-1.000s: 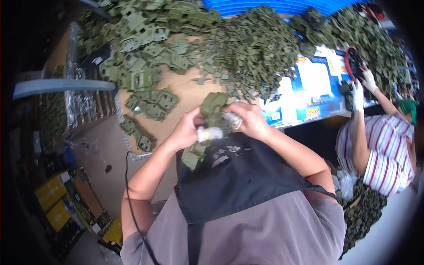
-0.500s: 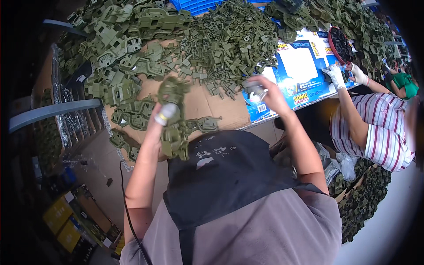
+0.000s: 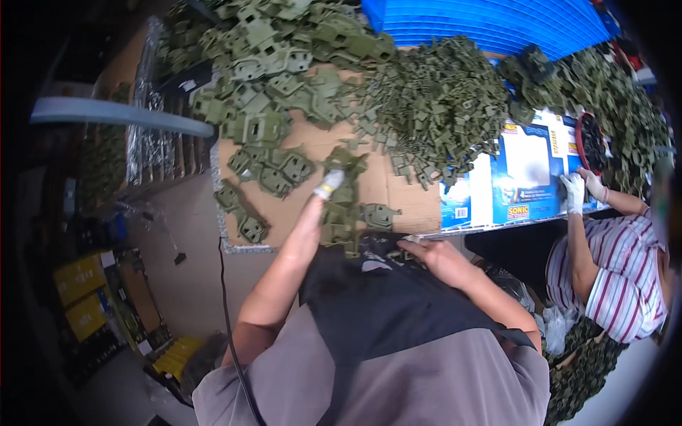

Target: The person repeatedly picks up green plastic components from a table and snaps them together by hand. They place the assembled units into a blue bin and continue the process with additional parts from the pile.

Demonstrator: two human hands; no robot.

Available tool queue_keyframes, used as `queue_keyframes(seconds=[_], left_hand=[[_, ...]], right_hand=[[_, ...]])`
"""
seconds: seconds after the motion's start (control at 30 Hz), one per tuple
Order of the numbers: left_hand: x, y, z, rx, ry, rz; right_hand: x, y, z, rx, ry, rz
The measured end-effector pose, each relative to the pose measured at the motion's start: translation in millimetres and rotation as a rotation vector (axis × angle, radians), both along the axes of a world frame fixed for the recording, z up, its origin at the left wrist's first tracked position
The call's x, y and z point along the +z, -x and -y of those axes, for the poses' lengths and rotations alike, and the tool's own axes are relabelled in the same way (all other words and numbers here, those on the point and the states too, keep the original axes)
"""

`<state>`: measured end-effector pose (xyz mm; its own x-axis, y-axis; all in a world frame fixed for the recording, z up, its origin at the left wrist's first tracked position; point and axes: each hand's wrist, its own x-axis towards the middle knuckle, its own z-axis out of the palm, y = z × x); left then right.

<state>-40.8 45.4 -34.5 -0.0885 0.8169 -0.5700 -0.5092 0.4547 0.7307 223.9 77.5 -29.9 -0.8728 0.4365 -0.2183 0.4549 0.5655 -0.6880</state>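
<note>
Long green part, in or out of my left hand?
In: the white-wrapped finger of your left hand lies over the long green part, which shows above and below it.

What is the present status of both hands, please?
Left hand: holding green part. Right hand: over black apron, grip unclear. Smaller green piece: beside held part.

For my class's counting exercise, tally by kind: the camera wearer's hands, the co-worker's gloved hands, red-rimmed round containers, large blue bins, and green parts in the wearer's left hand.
Wearer's hands, left hand and right hand: 2
Co-worker's gloved hands: 2
Red-rimmed round container: 1
Large blue bin: 1
Green part in the left hand: 1
Total: 7
</note>
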Motion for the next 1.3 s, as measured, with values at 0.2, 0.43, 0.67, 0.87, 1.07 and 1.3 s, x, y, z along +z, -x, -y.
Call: queue_keyframes(seconds=[0.2, 0.43, 0.67, 0.87, 1.07, 1.3], left_hand=[[-30, -6, 0, 0.068, 0.144, 0.288], [-35, -14, 3, -0.091, 0.149, 0.445], [-31, -33, -4, -0.176, 0.167, 0.265], [-47, -37, 13, -0.125, 0.217, 0.281], [-41, -9, 20, -0.039, 0.22, 0.32], [-51, 79, 31, 0.358, -0.122, 0.212]], right_hand=[[19, -2, -5, -0.28, 0.555, 0.05], [25, 48, -8, -0.028, -0.071, -0.18], [37, 67, -14, 0.277, -0.081, 0.11], [11, 62, -7, 0.359, -0.044, 0.012], [-6, 68, -30, 0.154, 0.364, -0.179], [-109, 76, -24, 0.057, -0.2, 0.066]])
